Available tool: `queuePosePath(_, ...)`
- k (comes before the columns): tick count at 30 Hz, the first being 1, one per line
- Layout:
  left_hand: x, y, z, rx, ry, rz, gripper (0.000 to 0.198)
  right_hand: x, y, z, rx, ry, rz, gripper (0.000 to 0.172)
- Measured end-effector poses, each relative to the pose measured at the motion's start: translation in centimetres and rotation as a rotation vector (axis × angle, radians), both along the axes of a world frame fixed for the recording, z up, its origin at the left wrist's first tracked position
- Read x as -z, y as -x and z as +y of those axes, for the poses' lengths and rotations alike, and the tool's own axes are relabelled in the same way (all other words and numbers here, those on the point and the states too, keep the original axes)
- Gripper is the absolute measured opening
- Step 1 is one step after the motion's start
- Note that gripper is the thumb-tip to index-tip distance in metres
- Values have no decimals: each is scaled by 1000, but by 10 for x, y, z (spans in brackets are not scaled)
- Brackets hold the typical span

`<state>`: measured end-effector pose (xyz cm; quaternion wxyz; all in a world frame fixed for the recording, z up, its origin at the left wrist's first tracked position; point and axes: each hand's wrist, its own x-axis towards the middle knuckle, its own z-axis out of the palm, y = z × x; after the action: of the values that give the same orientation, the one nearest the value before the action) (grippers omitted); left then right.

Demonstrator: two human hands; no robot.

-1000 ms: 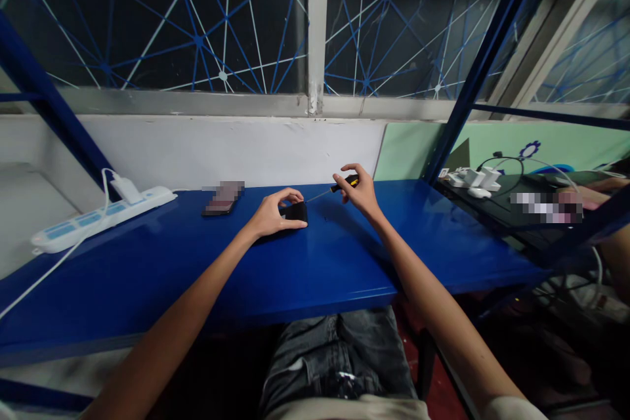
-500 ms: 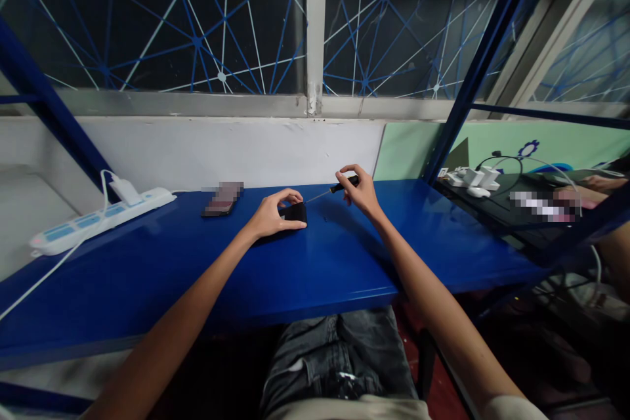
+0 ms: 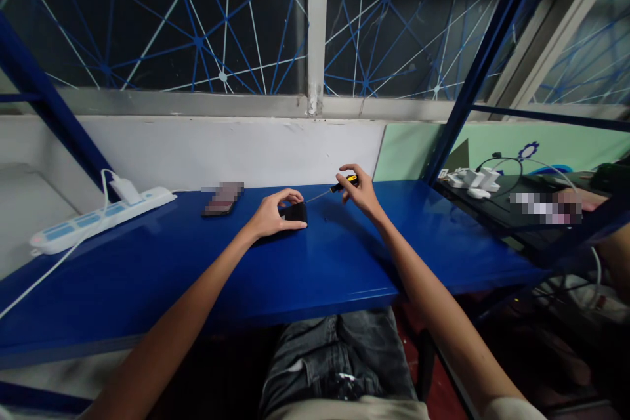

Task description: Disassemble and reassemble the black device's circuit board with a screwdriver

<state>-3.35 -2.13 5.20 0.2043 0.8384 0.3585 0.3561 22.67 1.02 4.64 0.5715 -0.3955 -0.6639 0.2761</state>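
My left hand (image 3: 272,215) rests on the blue table (image 3: 147,275) with thumb and fingers closed round a small black flat device (image 3: 295,212). My right hand (image 3: 361,190) pinches the black and yellow handle of a thin screwdriver (image 3: 329,190). The metal shaft slants down to the left, with its tip at the top edge of the black device. Both forearms reach forward from the lower edge of the view.
A white power strip (image 3: 101,216) with a plugged-in charger lies at the table's left rear. A dark phone (image 3: 220,206) lies behind my left hand. White chargers and cables (image 3: 475,178) sit on the neighbouring bench at right, beside another person's arm (image 3: 615,249). Blue frame posts (image 3: 472,79) flank the table.
The screwdriver handle has turned slightly in my right fingers, its yellow part hidden and then showing again. My left hand and the black device have stayed put.
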Motion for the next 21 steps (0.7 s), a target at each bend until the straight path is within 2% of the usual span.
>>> queuePosePath(4, 0, 0, 0, 1, 0, -1, 49, 0, -1, 2, -90, 13, 69, 48)
queuePosePath(10, 2, 0, 1, 11, -6, 9, 49, -2, 0, -1, 13, 8, -23, 49)
queuePosePath(16, 1, 0, 1, 8, 3, 13, 49, -1, 0, 1, -149, 99, 90, 58)
queuePosePath(21, 1, 0, 1, 17, 4, 34, 48, -1, -1, 2, -85, 44, 74, 56)
